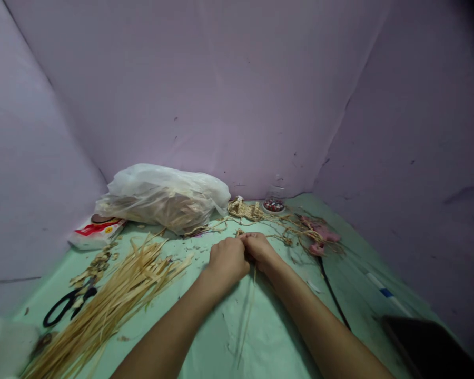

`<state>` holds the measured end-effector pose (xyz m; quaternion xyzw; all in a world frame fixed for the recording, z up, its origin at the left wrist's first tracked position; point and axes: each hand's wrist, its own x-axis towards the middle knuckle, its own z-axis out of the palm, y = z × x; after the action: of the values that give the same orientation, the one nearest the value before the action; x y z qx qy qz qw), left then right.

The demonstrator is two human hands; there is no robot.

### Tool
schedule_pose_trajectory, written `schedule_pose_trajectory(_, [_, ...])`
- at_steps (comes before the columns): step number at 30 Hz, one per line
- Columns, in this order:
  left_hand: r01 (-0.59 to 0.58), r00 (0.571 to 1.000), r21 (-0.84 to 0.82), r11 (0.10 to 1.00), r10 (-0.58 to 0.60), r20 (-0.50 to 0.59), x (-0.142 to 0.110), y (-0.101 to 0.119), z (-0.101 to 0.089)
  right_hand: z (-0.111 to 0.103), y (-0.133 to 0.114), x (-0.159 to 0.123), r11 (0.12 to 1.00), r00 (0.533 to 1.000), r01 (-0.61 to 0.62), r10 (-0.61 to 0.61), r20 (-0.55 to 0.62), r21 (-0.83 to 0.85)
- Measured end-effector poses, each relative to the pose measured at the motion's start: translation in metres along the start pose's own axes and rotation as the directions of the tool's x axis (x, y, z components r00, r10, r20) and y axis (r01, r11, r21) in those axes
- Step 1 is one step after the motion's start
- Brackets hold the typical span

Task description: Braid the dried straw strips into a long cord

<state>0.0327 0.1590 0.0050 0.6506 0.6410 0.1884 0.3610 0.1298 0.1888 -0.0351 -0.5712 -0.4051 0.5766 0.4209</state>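
My left hand (228, 256) and my right hand (259, 246) meet over the middle of the green-covered table (217, 337). The fingers of both are closed in a pinch, fingertips touching. Between them they grip a thin straw strand (249, 310), whose loose end trails down toward me across the cover. A small knotted bit of straw (239, 231) pokes out just beyond my fingertips. What lies inside the fingers is mostly hidden. To the left of my left hand, a bundle of flat, pale straw strips (114, 300) lies slantwise.
Black-handled scissors (59, 309) lie left of the bundle. Behind are a red-and-white box (97, 234), a filled plastic bag (161, 197), a braided straw piece (245, 209) and a clear container of beads (274, 205). At right, twisted cords surround a pink tool (319, 234) with a black cable.
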Motion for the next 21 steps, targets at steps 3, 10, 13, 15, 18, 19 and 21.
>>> schedule_pose_trajectory(3, [-0.052, 0.993, 0.051, 0.997, 0.057, -0.103, 0.013, -0.004, -0.018, -0.002, -0.004, -0.002, 1.000, 0.999, -0.009, 0.009, 0.042, 0.005])
schedule_pose_trajectory(10, [0.269, 0.962, -0.553, 0.788, -0.197, 0.187, 0.030, -0.006, -0.015, -0.006, -0.008, -0.005, 0.998, 0.984, 0.010, -0.020, 0.178, 0.056])
schedule_pose_trajectory(13, [0.340, 0.930, -0.548, 0.764, -0.188, 0.315, 0.035, -0.012, -0.006, -0.009, -0.006, -0.003, 0.997, 0.969, -0.001, -0.018, 0.245, 0.075])
schedule_pose_trajectory(15, [0.335, 0.926, -0.524, 0.783, -0.169, 0.339, 0.038, -0.015, -0.006, -0.013, -0.005, 0.000, 1.000, 0.966, 0.022, -0.020, 0.259, -0.003])
schedule_pose_trajectory(18, [0.293, 0.932, -0.497, 0.817, -0.129, 0.338, 0.037, -0.016, -0.010, -0.018, -0.003, 0.005, 0.958, 0.965, 0.171, -0.116, 0.235, -0.228])
schedule_pose_trajectory(19, [0.284, 0.936, -0.484, 0.827, -0.129, 0.328, 0.036, -0.015, -0.011, -0.020, -0.003, 0.007, 0.923, 0.958, 0.238, -0.170, 0.232, -0.303])
schedule_pose_trajectory(21, [0.268, 0.949, -0.450, 0.852, -0.153, 0.277, 0.034, -0.013, -0.011, -0.021, -0.001, 0.010, 0.825, 0.928, 0.363, -0.282, 0.242, -0.433])
